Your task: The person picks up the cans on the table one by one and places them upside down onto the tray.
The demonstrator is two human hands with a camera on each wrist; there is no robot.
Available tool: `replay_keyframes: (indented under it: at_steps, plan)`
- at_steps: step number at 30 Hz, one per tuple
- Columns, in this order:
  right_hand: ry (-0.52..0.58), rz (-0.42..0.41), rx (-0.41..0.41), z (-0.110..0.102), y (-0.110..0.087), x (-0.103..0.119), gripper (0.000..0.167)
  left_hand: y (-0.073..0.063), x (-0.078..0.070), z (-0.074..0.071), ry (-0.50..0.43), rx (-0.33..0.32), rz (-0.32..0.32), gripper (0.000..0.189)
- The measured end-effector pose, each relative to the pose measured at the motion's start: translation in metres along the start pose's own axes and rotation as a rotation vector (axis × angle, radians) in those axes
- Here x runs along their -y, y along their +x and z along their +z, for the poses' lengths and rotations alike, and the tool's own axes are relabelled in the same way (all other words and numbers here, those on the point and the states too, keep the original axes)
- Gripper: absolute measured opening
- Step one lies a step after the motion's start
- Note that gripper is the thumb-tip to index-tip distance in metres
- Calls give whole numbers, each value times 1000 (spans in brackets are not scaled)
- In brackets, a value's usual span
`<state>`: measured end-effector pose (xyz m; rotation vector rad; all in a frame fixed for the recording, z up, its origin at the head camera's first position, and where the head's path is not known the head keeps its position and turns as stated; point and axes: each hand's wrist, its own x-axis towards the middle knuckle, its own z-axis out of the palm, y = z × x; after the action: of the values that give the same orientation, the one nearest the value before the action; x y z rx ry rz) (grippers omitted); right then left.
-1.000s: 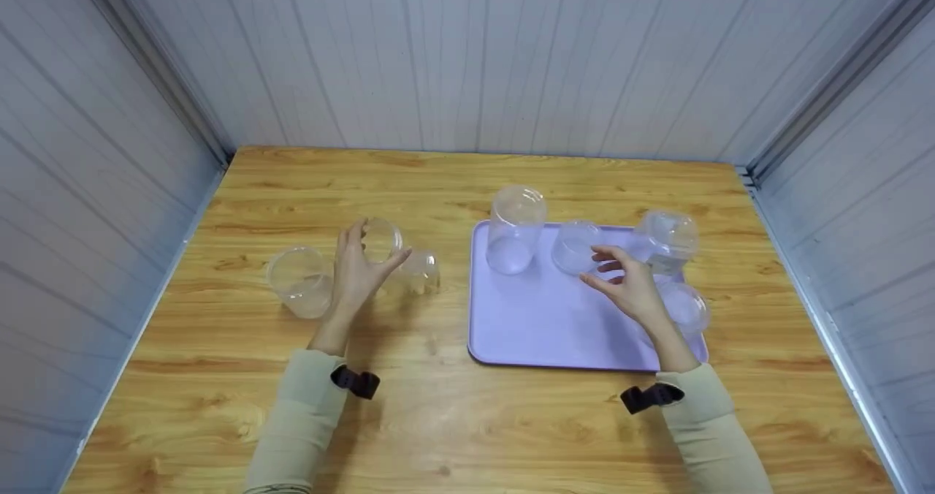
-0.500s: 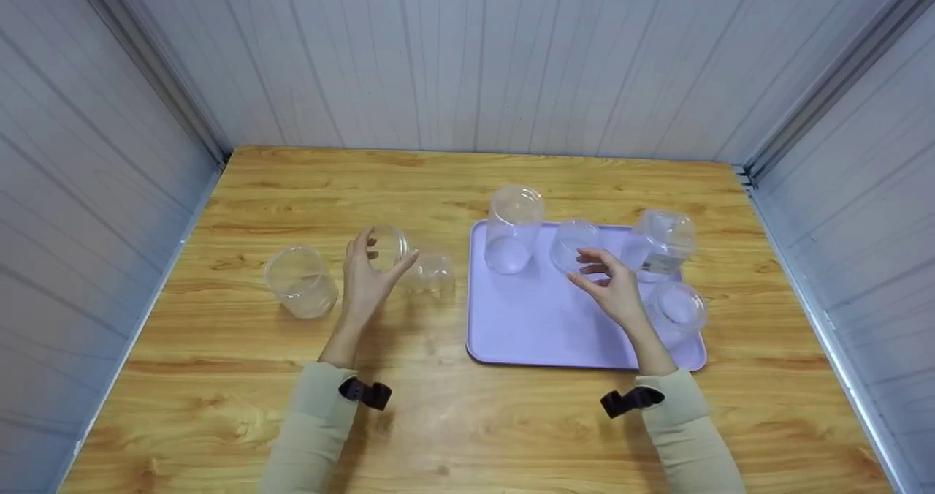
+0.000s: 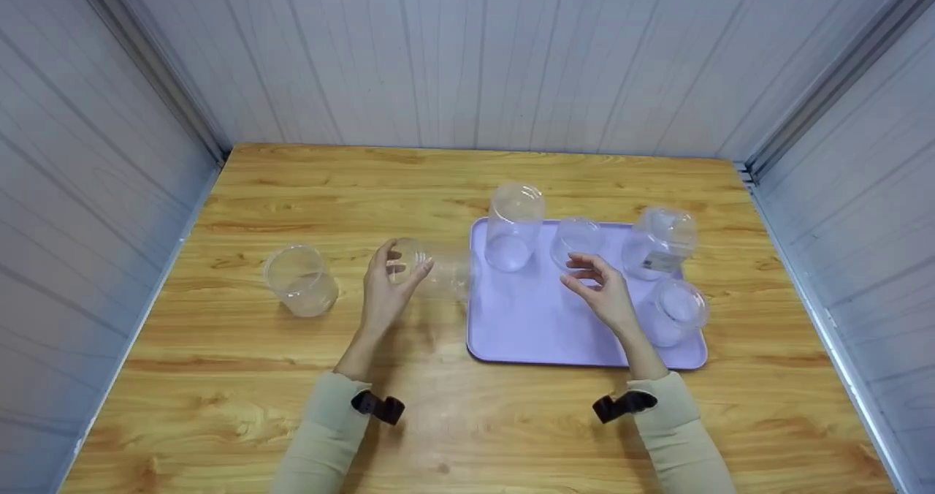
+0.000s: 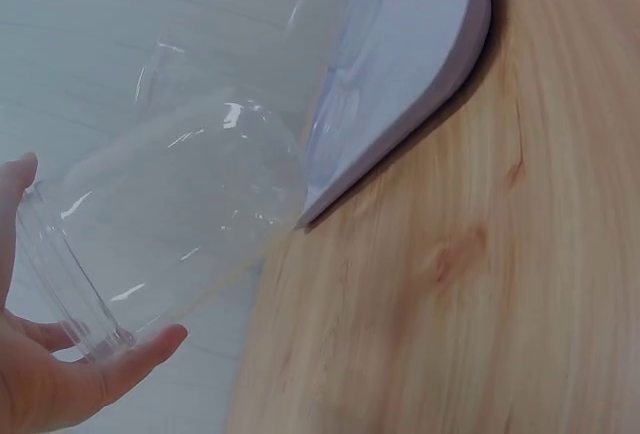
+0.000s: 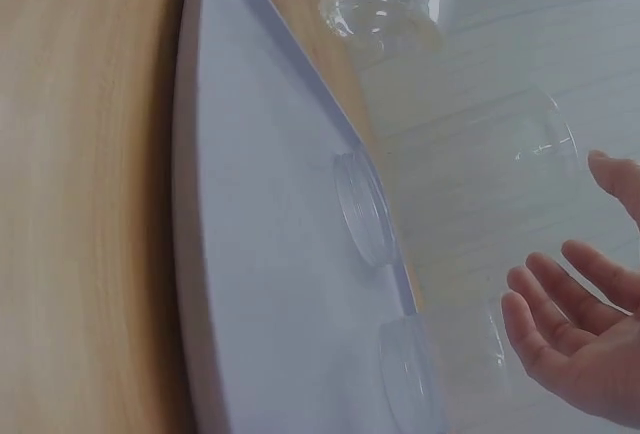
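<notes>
My left hand [image 3: 383,297] grips a clear plastic jar [image 3: 447,273] around its mouth end, thumb on one side and fingers on the other. The jar [image 4: 180,224] lies sideways in the air, its base pointing right and overlapping the left edge of the purple tray [image 3: 526,337] in the head view. Over the tray my right hand [image 3: 603,293] hovers with loosely bent fingers and holds nothing. Nearest to it is a short clear jar [image 3: 575,237], partly behind the fingertips in the head view.
Also on the tray are a tall clear jar [image 3: 514,223] at the back left, a labelled jar [image 3: 665,234] at the back right and another [image 3: 676,315] at the front right. A wide clear container [image 3: 301,282] stands on the wooden table [image 3: 219,377] at left. Panel walls enclose the table.
My left hand has carried the jar rightward, from beside the wide container to the tray's left edge. The right hand has drifted left over the tray, still holding nothing.
</notes>
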<state>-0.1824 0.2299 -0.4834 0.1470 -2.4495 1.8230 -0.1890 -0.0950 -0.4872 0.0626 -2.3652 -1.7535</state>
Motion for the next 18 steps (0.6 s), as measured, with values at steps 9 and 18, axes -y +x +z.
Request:
replay_keyframes:
  at_steps: [9, 18]
  plan:
    - [130, 12, 49, 7, -3, -10, 41, -9, -3, 16, -111, 28, -62, 65]
    - [257, 30, 75, 15, -8, -8, 40, -23, -8, 31, -233, 73, -36, 55]
